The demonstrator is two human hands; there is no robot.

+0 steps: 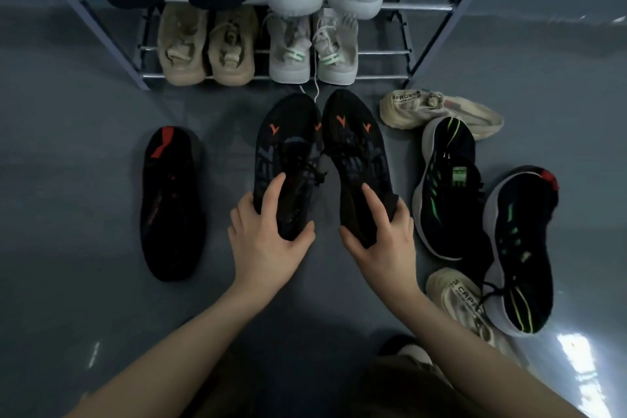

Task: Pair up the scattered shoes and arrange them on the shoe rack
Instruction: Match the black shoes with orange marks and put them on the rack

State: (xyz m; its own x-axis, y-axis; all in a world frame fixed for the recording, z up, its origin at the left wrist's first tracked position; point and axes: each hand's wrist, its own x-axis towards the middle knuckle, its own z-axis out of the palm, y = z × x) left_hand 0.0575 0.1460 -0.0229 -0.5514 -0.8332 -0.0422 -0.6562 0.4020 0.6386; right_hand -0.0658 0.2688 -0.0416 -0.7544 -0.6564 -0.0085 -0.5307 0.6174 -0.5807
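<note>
From the head view, the left hand [263, 241] grips the heel of one black orange-marked shoe [288, 159] and the right hand [380, 237] its mate [356, 159], toes together just short of the shoe rack [431, 7]. Pairing looks done; next, probably lift both onto a free shelf.

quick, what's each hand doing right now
Left hand: holding the heel of the left black shoe.
Right hand: holding the heel of the right black shoe.
</note>
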